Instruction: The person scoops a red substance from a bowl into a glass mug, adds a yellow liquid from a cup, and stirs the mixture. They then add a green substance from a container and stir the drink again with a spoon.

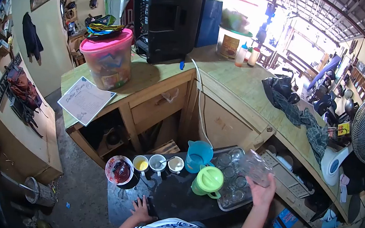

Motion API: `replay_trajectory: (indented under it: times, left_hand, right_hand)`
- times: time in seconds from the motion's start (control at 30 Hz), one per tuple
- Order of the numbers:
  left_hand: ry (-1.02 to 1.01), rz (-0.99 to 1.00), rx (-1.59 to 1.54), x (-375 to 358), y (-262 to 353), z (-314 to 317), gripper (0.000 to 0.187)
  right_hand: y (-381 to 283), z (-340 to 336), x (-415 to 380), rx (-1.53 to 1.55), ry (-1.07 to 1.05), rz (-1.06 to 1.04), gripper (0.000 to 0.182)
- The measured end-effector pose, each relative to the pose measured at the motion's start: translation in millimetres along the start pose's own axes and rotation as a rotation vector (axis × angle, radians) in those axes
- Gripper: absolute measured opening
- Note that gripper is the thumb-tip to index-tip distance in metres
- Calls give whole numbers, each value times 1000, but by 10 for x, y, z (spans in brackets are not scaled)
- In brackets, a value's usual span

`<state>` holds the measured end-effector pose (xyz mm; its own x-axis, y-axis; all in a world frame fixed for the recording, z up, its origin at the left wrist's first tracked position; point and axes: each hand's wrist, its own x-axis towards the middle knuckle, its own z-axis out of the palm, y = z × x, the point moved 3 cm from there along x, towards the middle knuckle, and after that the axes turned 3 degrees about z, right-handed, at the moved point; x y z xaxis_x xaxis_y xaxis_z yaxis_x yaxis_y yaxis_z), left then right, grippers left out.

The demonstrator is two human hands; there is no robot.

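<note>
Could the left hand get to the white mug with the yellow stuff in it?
Probably yes: the left hand rests on the black tabletop with nothing in its grasp, and only bare surface seems to separate it from the white mug.

Harsh daylight pouring in far ahead of right hand (262, 191), blown out to pure white. Upper part of white plastic bucket with green rim (224, 39) basically swallowed by glare. Murky shadow under pale wooden counter (160, 72) ahead of left hand (141, 210). Bluish sheen on flat black tabletop (172, 200) beside left hand. Clear glass vessel (254, 166) in right hand kinda washed out. Heavy fisheye, cream wall (0, 132) bowing left of left hand, corners gone black.
</note>
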<state>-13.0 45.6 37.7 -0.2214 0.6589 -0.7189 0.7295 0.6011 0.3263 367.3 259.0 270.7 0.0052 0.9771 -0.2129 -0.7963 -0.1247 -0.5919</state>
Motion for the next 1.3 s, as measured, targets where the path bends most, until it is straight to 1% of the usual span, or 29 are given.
replay_trajectory:
  times: [0.03,0.07,0.1,0.13,0.2,0.23,0.27,0.3,0.33,0.4,0.43,0.47,0.53,0.57,0.6,0.63,0.67,0.7,0.73,0.77,0.8,0.87,0.9,0.93,1.0,1.03,1.1,1.17,1.3]
  left_hand:
    - [11,41,-112,10,-12,-81,133]
    - [27,78,-228,22,-9,-170,133]
    - [102,138,-183,-125,150,-363,129]
    - [108,126,-193,-205,241,-508,129]
    - [231,636,-530,-427,513,-855,120]
    - [199,678,-661,-687,700,-1081,114]
    - [167,720,-793,-898,868,-1245,110]
    - [147,822,-968,-936,908,-1272,105]
    - [162,807,-980,-920,896,-1270,105]
    - [-69,894,-1293,-885,901,-1252,104]
    - [-100,908,-1424,-933,932,-1277,88]
    - [-83,906,-1431,-931,904,-1250,88]
    - [-9,644,-1270,-836,798,-1107,73]
    - [36,597,-1288,-810,752,-1053,61]
    - [43,593,-1294,-827,741,-1061,61]
    - [42,462,-1267,-837,710,-1061,62]
    - [40,332,-1239,-843,676,-1049,64]
    - [44,325,-1246,-838,661,-1040,64]
    - [207,346,-968,-823,633,-1066,68]
    - [358,360,-684,-815,623,-1084,72]
    - [358,355,-687,-807,626,-1057,72]
    - [614,397,-139,-824,682,-1039,77]
    - [615,395,-141,-756,657,-975,77]
    - [619,392,-94,-663,630,-899,77]
    - [624,390,-47,-591,628,-793,76]
    - [637,373,-25,-585,669,-766,79]
    - [650,357,-3,-565,731,-701,81]
    - [672,387,-64,-539,766,-651,92]
    - [641,476,-95,-579,820,-710,99]
  right_hand:
    - [45,71,1,-1,2,3,56]
    - [170,210,-4,21,-126,132,55]
    - [314,335,-28,42,-256,267,58]
    - [436,409,-46,40,-264,281,58]
    - [765,556,-135,86,-283,544,63]
    - [901,615,-175,83,-289,565,63]
    - [1052,671,-236,54,-331,660,59]
    - [1194,717,-312,25,-372,756,57]
    - [1319,749,-391,20,-376,778,57]
    - [1528,721,-536,-227,-299,748,67]
    - [1653,655,-552,-213,-272,822,79]
    - [1754,618,-596,-276,-274,828,83]
    - [1887,528,-679,-355,-268,890,90]
    - [1989,385,-659,-359,-274,898,90]
    - [2140,189,-611,-284,-241,972,96]
    - [2207,128,-603,-209,-204,1045,102]
    - [2203,90,-589,-212,-205,1054,102]
    - [2167,77,-598,-286,-138,1090,108]
    - [2136,46,-599,-359,-71,1124,114]
    - [2244,-199,-515,-382,-6,1113,116]
    - [2212,-166,-528,-384,-6,1118,116]
    - [2104,-46,-527,-413,-38,998,113]
    - [2141,-141,-473,-387,-14,1019,101]
    - [2119,-149,-468,-388,-15,1019,101]
    - [2088,-138,-465,-324,-3,1024,86]
    - [2087,-150,-464,-324,-5,1023,86]
    - [2091,-204,-477,-297,29,1023,74]
    - [2104,-240,-487,-289,40,1036,74]
    - [2138,-317,-466,-261,46,1065,72]
